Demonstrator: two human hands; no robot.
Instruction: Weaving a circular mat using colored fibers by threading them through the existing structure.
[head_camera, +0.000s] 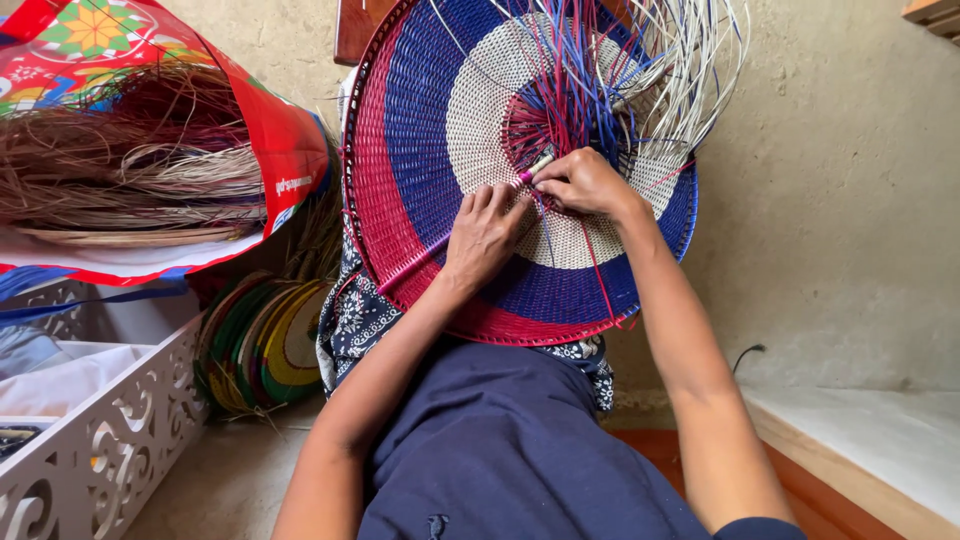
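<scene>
A big round woven mat (430, 150) with red, blue and cream rings is leaning on the person's lap, standing up in front of them. Loose blue, red and cream strands (640, 70) are sticking out from its middle and top. The left hand (485, 235) is lying on the mat, its fingers (500, 200) curling around a thin pink tool (440, 248) that is slanting across the rings. The right hand (585, 183) is just beside it, its fingers pinching tight on a strand near the middle. To the left, a red bag (270, 130) is holding dry brown grass (120, 160). Under it, a stack of coloured woven discs (265, 345) is standing beside a white carved box (120, 430).
</scene>
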